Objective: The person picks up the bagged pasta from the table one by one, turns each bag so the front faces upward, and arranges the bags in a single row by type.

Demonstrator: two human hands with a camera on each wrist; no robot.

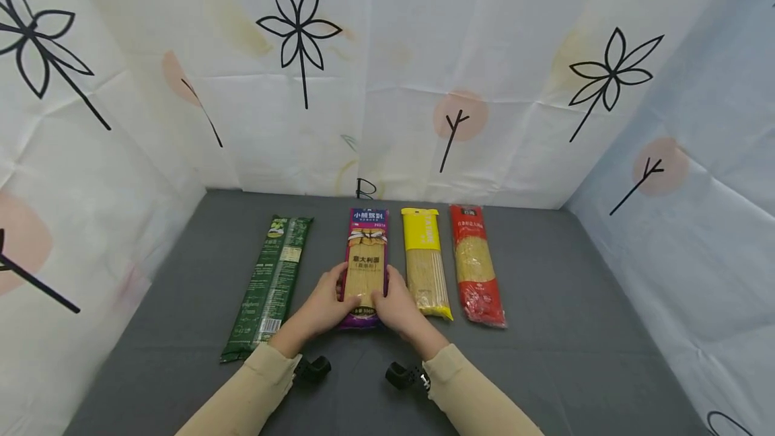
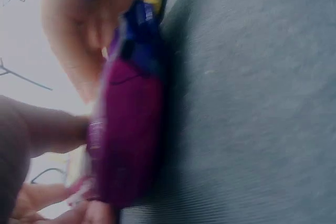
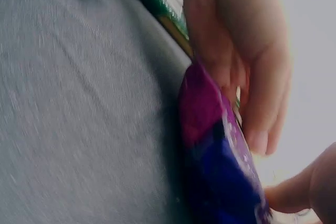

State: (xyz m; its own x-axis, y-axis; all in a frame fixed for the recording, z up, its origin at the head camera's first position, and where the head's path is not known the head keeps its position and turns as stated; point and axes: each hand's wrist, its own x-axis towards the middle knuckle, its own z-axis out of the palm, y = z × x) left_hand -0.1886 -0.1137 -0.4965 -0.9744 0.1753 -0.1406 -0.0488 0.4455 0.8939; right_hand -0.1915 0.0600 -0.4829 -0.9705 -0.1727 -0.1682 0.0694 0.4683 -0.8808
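A purple and blue packet of pasta lies lengthwise in the middle of the grey table, its noodles showing through the front. My left hand grips its left edge, thumb on top. From the other side my right hand holds the right edge, its thumb also over the front. Up close in the left wrist view, the purple end of the packet stays low over the grey cloth. The right wrist view shows the same purple and blue end between both hands; the fingers' undersides are hidden.
Left of the held packet, a green spaghetti packet lies slanted. To the right are a yellow pasta packet and a red one, roughly side by side. Patterned white cloth walls the grey table at the back and sides.
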